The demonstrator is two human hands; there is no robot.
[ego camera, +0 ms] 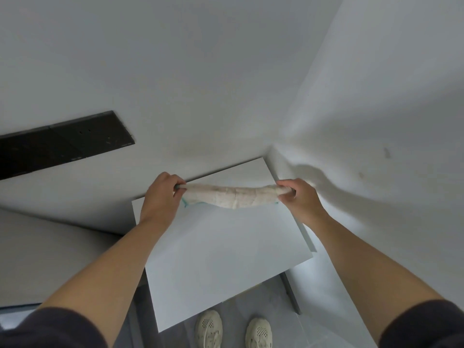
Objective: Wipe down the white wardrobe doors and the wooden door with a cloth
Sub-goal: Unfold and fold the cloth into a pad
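Note:
A beige cloth (233,197) with a teal edge is stretched into a twisted roll between both hands, above a white flat surface (221,257). My left hand (160,199) grips its left end and my right hand (298,197) grips its right end. Both arms reach forward from dark sleeves. White panels (200,84) fill the view ahead and to the right; I cannot tell which of them are wardrobe doors. No wooden door is in sight.
A dark strip (62,144) runs along the left side of the white panel. Below the white surface lies grey tiled floor (273,310) with my two pale shoes (233,330). A thin grey upright edge (291,292) stands at the surface's right.

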